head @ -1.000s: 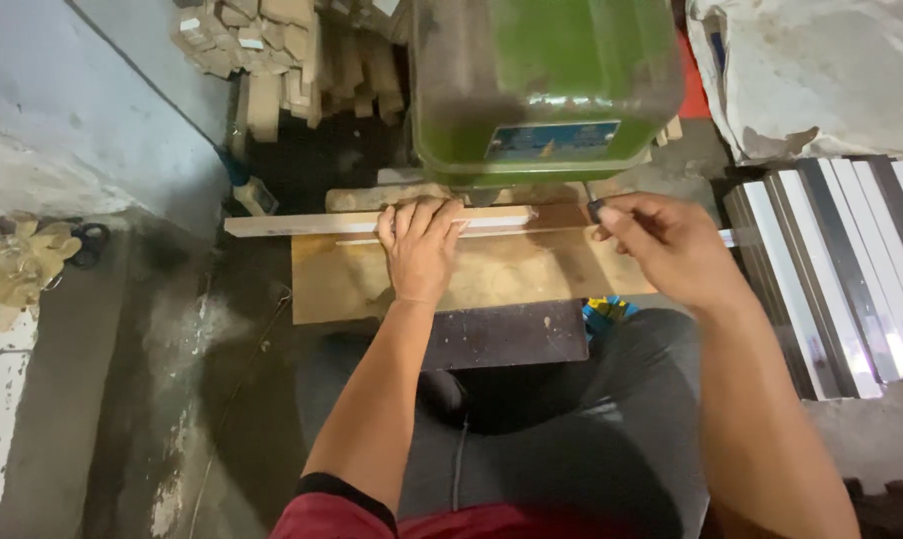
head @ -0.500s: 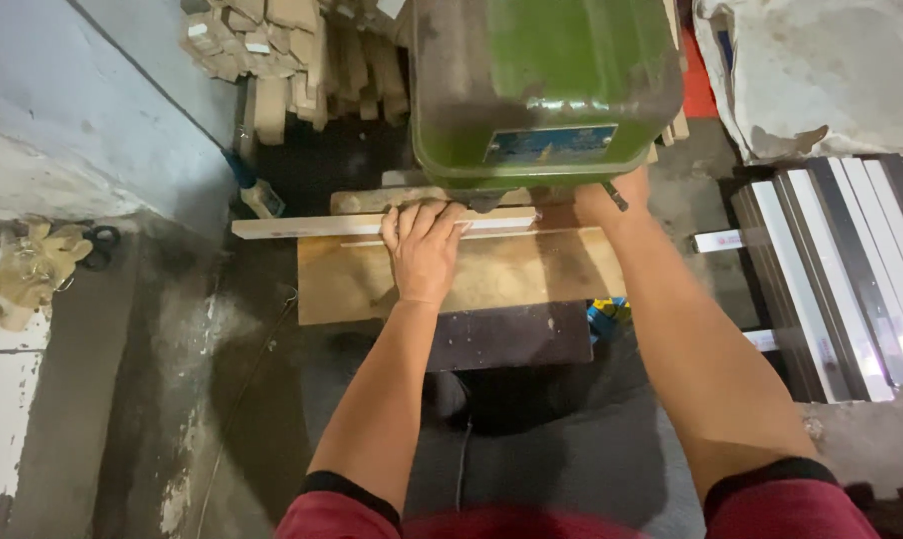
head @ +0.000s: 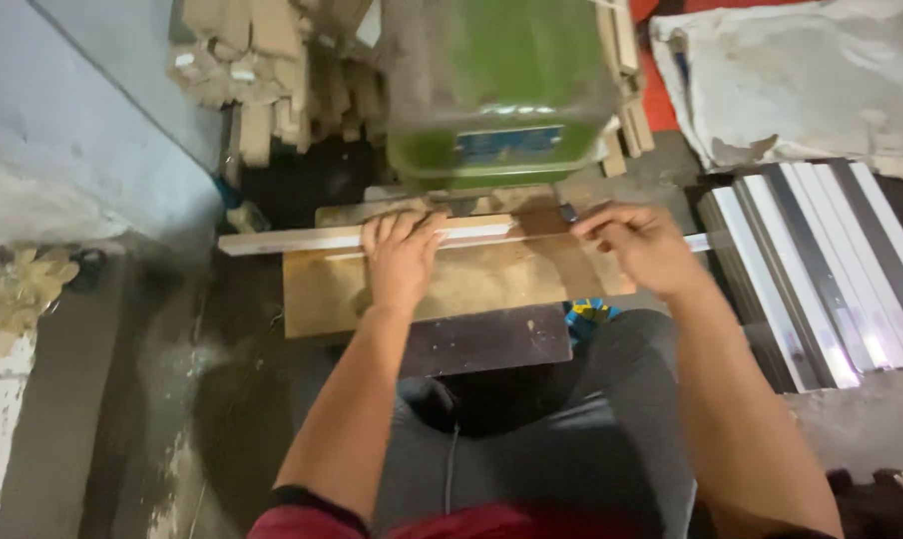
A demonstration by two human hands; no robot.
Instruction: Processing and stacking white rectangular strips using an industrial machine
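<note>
Pressing flat with spread fingers, the left hand (head: 404, 262) pins one long pale wooden strip (head: 302, 240) at the desk's (head: 322, 299) far edge, under a green machine (head: 496, 85). The right hand (head: 643, 245) pinches something small; what cannot be told. The strip's left end overhangs into open space.

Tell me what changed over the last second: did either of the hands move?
The right hand moved: half a second ago it reached in under the green machine; now it has drawn back to the right end of the long pale strip. Whether it grips the strip is blurred. The left hand stayed pressed flat on the strip, which stayed across the wooden board.
</note>
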